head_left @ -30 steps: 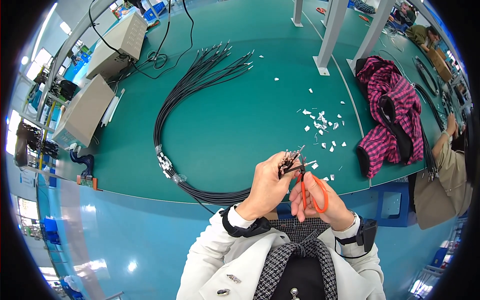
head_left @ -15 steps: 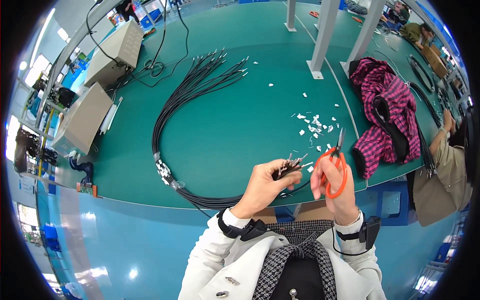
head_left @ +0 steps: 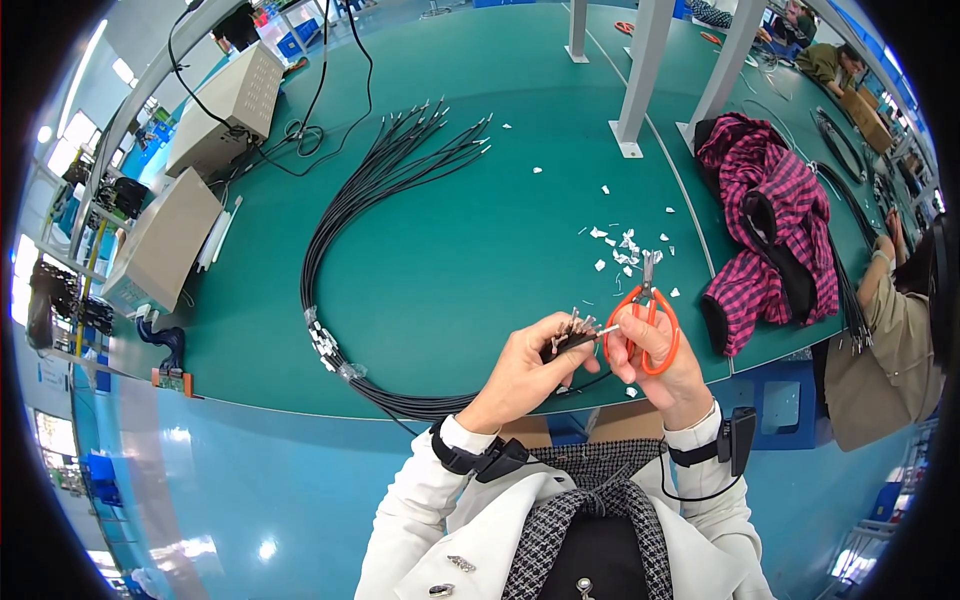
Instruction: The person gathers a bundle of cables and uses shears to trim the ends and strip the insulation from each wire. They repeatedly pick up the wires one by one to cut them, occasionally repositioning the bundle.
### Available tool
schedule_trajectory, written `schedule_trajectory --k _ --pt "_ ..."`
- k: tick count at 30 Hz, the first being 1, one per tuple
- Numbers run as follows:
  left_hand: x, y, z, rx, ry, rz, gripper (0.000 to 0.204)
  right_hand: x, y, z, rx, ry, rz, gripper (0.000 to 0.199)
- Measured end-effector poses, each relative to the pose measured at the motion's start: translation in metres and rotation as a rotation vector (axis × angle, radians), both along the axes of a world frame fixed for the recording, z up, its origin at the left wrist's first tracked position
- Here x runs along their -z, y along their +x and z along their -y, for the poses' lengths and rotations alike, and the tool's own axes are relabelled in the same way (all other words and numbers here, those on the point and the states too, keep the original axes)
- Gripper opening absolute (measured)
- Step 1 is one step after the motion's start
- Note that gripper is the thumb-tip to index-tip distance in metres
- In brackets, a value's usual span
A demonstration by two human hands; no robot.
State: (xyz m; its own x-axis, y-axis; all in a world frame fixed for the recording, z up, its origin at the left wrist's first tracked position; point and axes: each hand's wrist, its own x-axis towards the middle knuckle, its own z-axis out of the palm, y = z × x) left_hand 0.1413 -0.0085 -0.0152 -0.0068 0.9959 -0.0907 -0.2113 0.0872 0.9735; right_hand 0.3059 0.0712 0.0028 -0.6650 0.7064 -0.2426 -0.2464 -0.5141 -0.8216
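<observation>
The left hand (head_left: pixel 520 376), lower centre of frame, is gripping the black cable bundle (head_left: pixel 309 250) near one end: fingers are curled round it, w/ the bare ends (head_left: pixel 574 330) sticking out to upper right. Prob. it is held so high b/c loose strands would spread, as they do at the far end, upper middle-left of frame.

The right hand (head_left: pixel 668 372), just beside it, has its fingers closed on the orange-handled scissors (head_left: pixel 647 291). The blades point to top of frame, away from the cables, prob. so the fingertips can work near the one pale-tipped cable end (head_left: pixel 607 331). If they pinch this tip or are only near, I cannot tell.

The bundle lies on the green table (head_left: pixel 440 260) in a big curve, prob. b/c it is stiff. Clear wrap w/ white tags (head_left: pixel 324 344), left of centre, seems to keep strands together. White scraps (head_left: pixel 628 243) lie above the scissors; the plaid garment (head_left: pixel 745 170) is heaped at right, prob. out of the hands' way.
</observation>
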Motion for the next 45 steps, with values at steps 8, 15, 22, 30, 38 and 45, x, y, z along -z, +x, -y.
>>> schedule_trajectory --k 8,15,22,30,38,45 --pt "0.0 -0.004 -0.004 -0.058 0.019 0.048 0.011 0.009 0.0 0.01 -0.01 0.036 0.0 0.023" --pt "-0.007 -0.006 -0.001 0.008 -0.009 0.051 0.009 0.012 -0.002 0.006 -0.045 -0.052 -0.104 0.023" --pt "-0.008 -0.005 -0.002 -0.058 0.006 0.081 0.008 0.009 0.0 0.009 -0.032 -0.022 -0.064 0.024" --pt "-0.009 -0.006 0.001 -0.022 0.0 0.08 0.009 0.007 -0.001 0.008 0.037 0.046 0.016 0.023" --pt "-0.014 -0.003 0.003 -0.044 -0.005 0.109 0.009 0.006 -0.003 0.007 0.021 0.004 0.0 0.022" --pt "-0.008 -0.004 0.004 -0.08 0.048 0.048 0.013 0.004 -0.004 0.011 0.024 0.036 -0.002 0.022"
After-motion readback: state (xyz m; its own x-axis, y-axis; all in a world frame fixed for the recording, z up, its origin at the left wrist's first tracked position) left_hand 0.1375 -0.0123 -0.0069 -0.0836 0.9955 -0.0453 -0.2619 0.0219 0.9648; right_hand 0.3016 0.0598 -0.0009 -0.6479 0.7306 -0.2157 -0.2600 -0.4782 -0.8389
